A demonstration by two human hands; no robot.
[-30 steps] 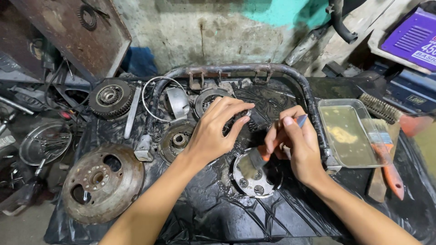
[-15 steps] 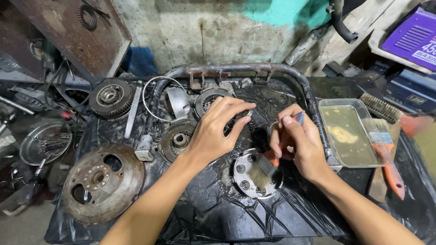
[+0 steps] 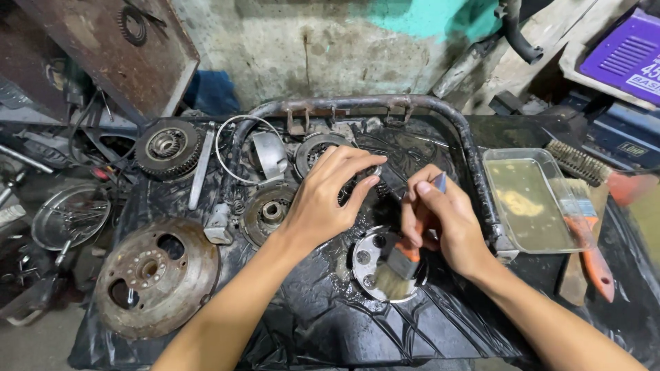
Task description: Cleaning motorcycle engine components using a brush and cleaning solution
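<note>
You're gripping a paintbrush (image 3: 400, 264) w/ your right hand (image 3: 440, 220), bristles brushing the silver disc (image 3: 375, 264) at 6 o'clock, left hand (image 3: 326, 199) curling around a dark part, at 9 o'clock.

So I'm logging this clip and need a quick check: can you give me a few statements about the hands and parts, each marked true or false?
1. The right hand holds a paintbrush. True.
2. The bristles point up at the wall. False: they point down at the round silver part.
3. The left hand rests on the rusty disc. False: it lies on dark parts farther back.
4. A clear tray of yellowish liquid sits to the right. True.
</note>
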